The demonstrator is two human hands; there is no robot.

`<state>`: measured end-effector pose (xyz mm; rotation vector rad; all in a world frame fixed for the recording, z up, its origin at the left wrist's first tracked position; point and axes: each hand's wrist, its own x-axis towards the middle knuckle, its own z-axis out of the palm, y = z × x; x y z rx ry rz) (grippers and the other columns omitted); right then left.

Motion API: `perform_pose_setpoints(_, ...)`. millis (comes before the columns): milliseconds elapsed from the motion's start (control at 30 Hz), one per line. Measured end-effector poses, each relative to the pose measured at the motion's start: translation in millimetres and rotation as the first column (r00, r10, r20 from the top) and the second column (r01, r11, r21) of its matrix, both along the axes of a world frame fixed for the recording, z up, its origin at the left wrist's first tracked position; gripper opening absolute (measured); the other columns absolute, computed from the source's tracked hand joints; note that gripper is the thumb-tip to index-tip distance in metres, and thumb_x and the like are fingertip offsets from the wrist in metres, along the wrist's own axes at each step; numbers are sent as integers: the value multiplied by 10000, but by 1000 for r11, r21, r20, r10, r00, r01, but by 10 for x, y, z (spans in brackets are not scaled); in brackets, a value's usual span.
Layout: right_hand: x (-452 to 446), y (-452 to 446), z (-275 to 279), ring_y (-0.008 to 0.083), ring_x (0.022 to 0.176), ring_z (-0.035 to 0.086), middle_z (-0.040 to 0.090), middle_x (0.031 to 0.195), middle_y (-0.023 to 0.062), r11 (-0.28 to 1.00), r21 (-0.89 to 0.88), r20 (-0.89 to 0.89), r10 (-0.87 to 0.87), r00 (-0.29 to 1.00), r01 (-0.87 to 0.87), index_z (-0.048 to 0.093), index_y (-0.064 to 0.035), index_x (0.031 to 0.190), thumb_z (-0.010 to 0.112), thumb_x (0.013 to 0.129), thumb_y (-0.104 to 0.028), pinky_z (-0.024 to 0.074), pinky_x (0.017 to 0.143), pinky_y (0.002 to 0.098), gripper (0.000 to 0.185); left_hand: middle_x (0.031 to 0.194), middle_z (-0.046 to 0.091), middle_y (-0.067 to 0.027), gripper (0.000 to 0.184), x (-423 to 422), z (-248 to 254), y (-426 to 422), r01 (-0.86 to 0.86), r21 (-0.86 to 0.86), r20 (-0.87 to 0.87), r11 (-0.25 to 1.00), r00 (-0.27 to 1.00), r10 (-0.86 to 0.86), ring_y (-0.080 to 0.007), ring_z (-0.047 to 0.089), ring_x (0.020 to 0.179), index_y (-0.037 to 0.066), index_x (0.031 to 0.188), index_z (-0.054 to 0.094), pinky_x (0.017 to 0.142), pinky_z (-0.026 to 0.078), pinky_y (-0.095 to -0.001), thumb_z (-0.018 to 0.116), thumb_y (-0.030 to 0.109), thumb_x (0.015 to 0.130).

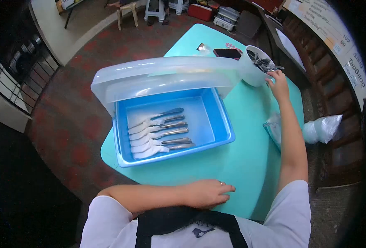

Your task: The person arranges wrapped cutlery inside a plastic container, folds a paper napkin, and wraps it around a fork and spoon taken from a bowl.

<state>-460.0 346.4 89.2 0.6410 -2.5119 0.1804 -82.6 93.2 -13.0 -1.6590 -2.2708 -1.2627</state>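
My right hand (278,84) reaches to the rim of a white tub (249,74) holding a heap of metal cutlery (259,61). Its fingers are pinched at a metal handle sticking out over the rim; which kind of utensil it is, I cannot tell. My left hand (207,193) rests at the near table edge, holding nothing, its fingers loosely apart. In front of it stands a blue plastic box (209,142) with its clear lid (162,72) tilted up. Inside, several pieces of cutlery (172,131) lie in a row, their left ends wrapped in white tissue.
On the turquoise table (249,124) a dark phone (227,53) lies behind the box. A plastic packet (273,126) sits by my right forearm. A clear plastic-wrapped roll (321,129) is off the table's right side. Stools (154,10) and a red case (200,11) stand farther back.
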Motion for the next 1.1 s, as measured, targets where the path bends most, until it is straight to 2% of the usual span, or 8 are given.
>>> perform_pose_setpoints(233,164,-253,27,293,950,577,601,947,99,980,196,-189,-2,982,39,694,-95,850,746,793,-261,461,787,434,184,1268,544,-220,211,41,126,-131,-82,151,-114,985,989,99,-295,633,942,-38,986,578,811,519,-390,576,93,821)
perform_pose_setpoints(367,710,-627,109,255,985,564,601,966,72,917,371,-231,-59,971,144,694,-117,798,731,786,-309,407,819,448,196,1210,576,-215,185,83,108,-101,-29,188,-126,982,991,53,-304,637,919,-39,988,580,791,518,-401,578,79,845)
perform_pose_setpoints(567,1718,-948,254,243,993,557,599,951,72,918,381,-141,-56,989,106,702,-95,780,731,770,-292,376,863,474,200,1158,602,-181,180,41,96,-68,-86,274,-63,958,992,107,-311,637,910,-22,1014,588,752,520,-412,584,95,878)
perform_pose_setpoints(667,2028,-985,247,235,919,540,550,870,46,953,301,-124,61,990,-21,674,-100,727,762,744,-238,367,818,431,165,1166,586,-177,196,81,394,-207,-158,243,-48,957,983,175,-286,618,932,-16,973,600,783,504,-390,582,89,809)
perform_pose_setpoints(767,2328,-917,294,245,959,544,566,929,57,972,214,-51,106,993,-93,708,-99,853,759,748,-220,376,867,453,168,1101,608,-140,295,160,785,-389,-215,123,-194,969,952,236,-298,636,899,6,1048,603,740,522,-397,644,82,766)
perform_pose_setpoints(867,2572,-738,364,267,1025,545,584,1033,86,966,34,-285,256,924,-257,705,-96,1026,743,779,-186,386,931,451,267,1079,603,-136,352,139,1059,-580,-220,-264,-250,939,956,154,-292,628,921,17,1054,608,766,521,-382,660,85,713)
perform_pose_setpoints(967,2531,-216,113,250,1063,546,577,1126,95,941,-252,-349,127,928,-224,662,-97,1140,685,832,-152,400,925,427,314,1064,600,-133,302,219,1183,-651,-250,-404,-205,880,962,179,-288,620,938,22,1046,617,803,514,-388,647,55,748)
perform_pose_setpoints(1100,2300,298,-410,248,1051,535,563,1167,121,627,-770,-190,-49,981,-118,643,-93,1180,581,910,-89,437,912,352,276,1204,547,-141,379,237,1099,-368,-275,-345,-26,897,958,284,-307,589,1063,38,1193,572,890,504,-389,632,36,819)
